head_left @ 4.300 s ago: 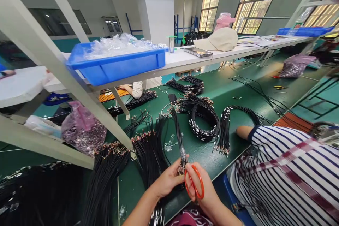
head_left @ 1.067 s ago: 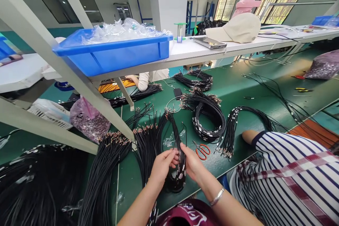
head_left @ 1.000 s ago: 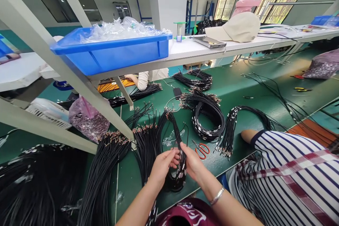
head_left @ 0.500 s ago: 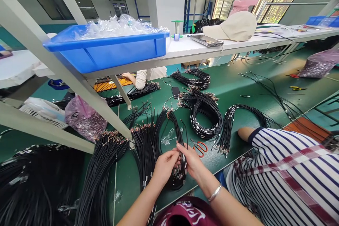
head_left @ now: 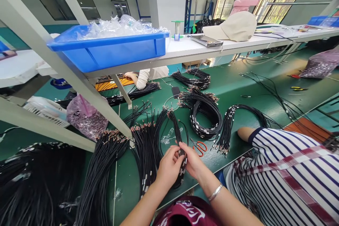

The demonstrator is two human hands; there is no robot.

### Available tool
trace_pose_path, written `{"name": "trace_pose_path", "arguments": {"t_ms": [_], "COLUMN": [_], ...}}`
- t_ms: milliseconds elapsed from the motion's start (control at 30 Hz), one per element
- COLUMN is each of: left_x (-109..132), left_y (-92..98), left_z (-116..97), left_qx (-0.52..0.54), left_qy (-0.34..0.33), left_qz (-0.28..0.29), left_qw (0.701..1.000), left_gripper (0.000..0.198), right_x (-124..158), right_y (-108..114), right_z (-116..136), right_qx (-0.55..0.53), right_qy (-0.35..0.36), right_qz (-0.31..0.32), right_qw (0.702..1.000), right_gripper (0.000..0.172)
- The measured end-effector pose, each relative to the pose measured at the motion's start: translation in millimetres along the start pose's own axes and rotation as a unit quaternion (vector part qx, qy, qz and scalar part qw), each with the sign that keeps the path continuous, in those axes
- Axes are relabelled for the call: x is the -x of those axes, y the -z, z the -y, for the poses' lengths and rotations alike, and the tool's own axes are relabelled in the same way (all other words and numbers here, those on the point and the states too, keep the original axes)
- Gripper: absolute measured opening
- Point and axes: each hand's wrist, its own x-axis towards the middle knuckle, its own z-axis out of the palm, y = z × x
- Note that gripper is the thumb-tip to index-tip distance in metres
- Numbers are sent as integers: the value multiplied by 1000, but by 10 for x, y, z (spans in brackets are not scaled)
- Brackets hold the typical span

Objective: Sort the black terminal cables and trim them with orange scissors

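Both my hands close round one bundle of black cables [head_left: 178,130] that loops over the green table. My left hand [head_left: 169,165] wraps the bundle from the left, fingers curled on it. Opposite it, my right hand [head_left: 192,160] grips the same cables, its thumb along the top. Small silvery ends show between and below my palms; my fingers hide part of the bundle. Red-handled scissors [head_left: 200,148] lie just right of my right hand. Clear plastic scraps [head_left: 168,136] rest inside the cable loop. Left of my hands, another cable bundle [head_left: 144,148] lies with bare coppery ends.
A coiled cable bundle [head_left: 206,122] and a curved one [head_left: 230,127] lie to the right. A blue bin [head_left: 113,50] of clear plastic sits on the shelf above. A shelf post [head_left: 106,109] slants down at left. A co-worker in a striped shirt [head_left: 286,162] sits close at right.
My left hand has shifted slightly right and turned, its fingers now closing further over the cables. The cables in my hands are gathered more narrowly. My right hand stays nearly in place.
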Motion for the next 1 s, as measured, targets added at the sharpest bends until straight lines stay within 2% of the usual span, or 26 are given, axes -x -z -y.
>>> {"name": "trace_pose_path", "arguments": {"t_ms": [67,167,333,467,600,667,733,800,900,933,1000], "left_x": [2,0,-52,-365,-833,-895,-727,-353,286,436,573], "left_y": [-24,-49,8,89,110,153,244,359,444,428,329], "left_z": [17,101,307,349,266,255,294,372,473,484,473], "left_qx": [60,110,174,169,110,70,31,-1,-33,-15,114], "left_qy": [32,83,163,195,189,180,177,194,284,350,406], "left_qz": [-16,-24,-59,-76,-54,-51,-55,-57,-42,-28,3], "left_qw": [998,990,969,963,974,980,982,979,957,936,907], "left_gripper": [18,19,22,19,29,34,30,25,46,51,55], "right_x": [-11,-37,-31,53,117,102,65,30,33,53,117], "right_y": [27,95,226,287,314,333,353,350,249,188,38], "right_z": [-8,-40,-50,-16,-18,-15,6,51,166,214,314], "right_qx": [23,64,136,167,176,179,176,171,151,139,109], "right_qy": [8,14,62,95,82,80,78,77,74,71,65], "right_qz": [-9,-27,-66,-70,-55,-64,-77,-83,-67,-55,-27], "right_qw": [1000,997,987,979,979,979,978,979,983,986,992], "right_gripper": [36,40,30,27,38,41,42,42,40,39,38]}}
